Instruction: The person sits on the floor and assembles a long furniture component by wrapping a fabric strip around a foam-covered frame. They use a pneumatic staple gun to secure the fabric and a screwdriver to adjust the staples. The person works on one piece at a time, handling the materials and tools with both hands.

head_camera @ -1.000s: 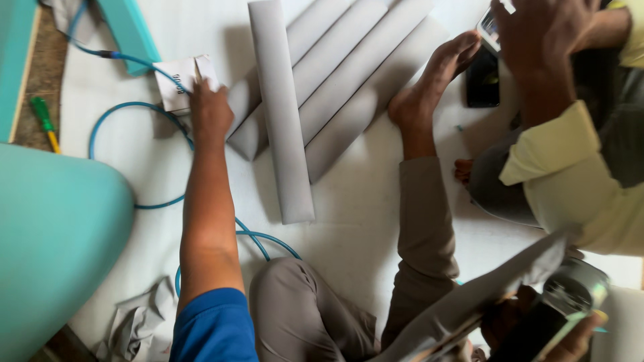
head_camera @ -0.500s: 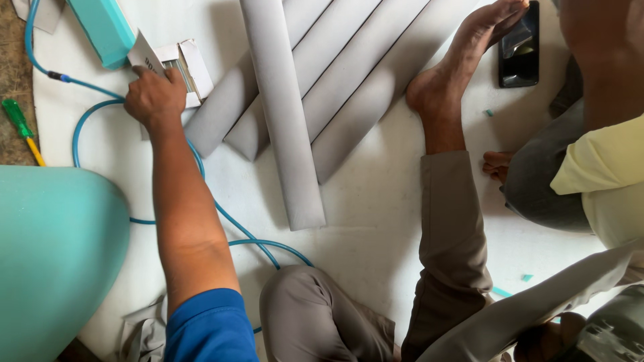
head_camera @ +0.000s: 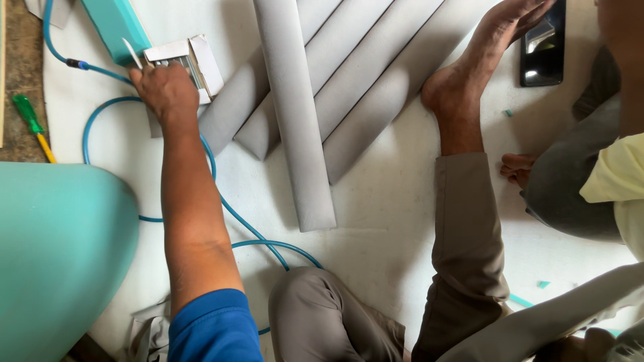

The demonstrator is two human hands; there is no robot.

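Observation:
My left hand (head_camera: 164, 90) reaches far out to a small open white box (head_camera: 194, 57) on the white floor sheet (head_camera: 376, 248), knuckles up and fingers curled onto the box's near edge. A thin white flap (head_camera: 127, 52) sticks up beside my fingers. My right hand (head_camera: 570, 348) shows only as a sliver at the bottom right edge, under a long grey strip (head_camera: 557, 315); its grip is hidden. My bent knee (head_camera: 315, 308) and outstretched leg with bare foot (head_camera: 469, 67) lie between the hands.
Several long grey padded pieces (head_camera: 295, 114) fan out ahead. A blue hose (head_camera: 221, 201) loops under my arm. A teal cushioned form (head_camera: 60, 255) fills the left, a teal block (head_camera: 114, 23) and green screwdriver (head_camera: 27, 114) beyond. Another person (head_camera: 590, 181) sits right, beside a black phone (head_camera: 543, 43).
The view has shifted, so everything sits further right and lower in frame. My left hand stays at the white box. The other person's hands near the phone have left the view.

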